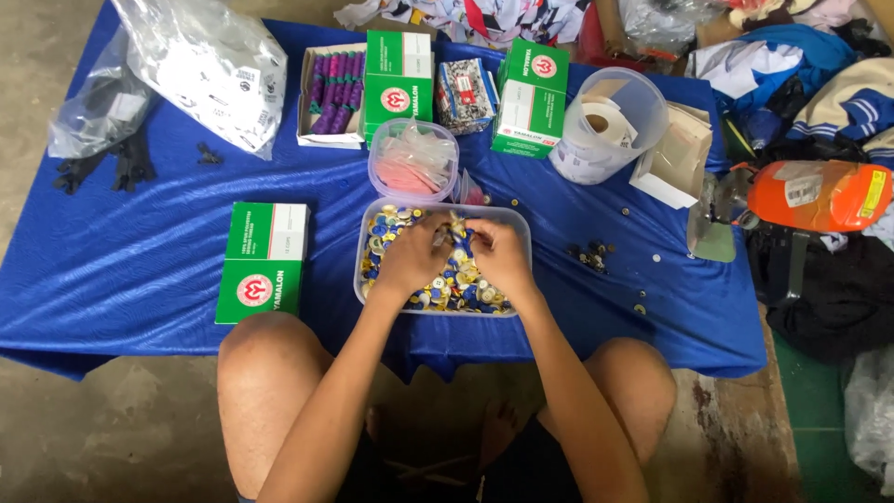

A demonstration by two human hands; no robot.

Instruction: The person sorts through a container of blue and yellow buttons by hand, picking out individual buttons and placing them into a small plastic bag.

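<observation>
Both hands are down in one clear rectangular tub (521,228) full of blue, white and yellow buttons (447,289), standing at the near middle of the blue-covered surface (140,251). The left hand (413,253) and the right hand (501,253) curl around a small blue piece (463,244) pinched between their fingertips — what it is I cannot tell.

Three green-and-white boxes with a round red mark: one lies flat left of the tub (264,261), two stand at the far edge (398,82) (532,96). One open box of purple spools (332,93) stands beside them. One round tub of pink pieces (413,160) sits just behind the button tub — and one clear bucket (610,126) holds a label roll. Loose dark buttons (589,252) lie to the right.
</observation>
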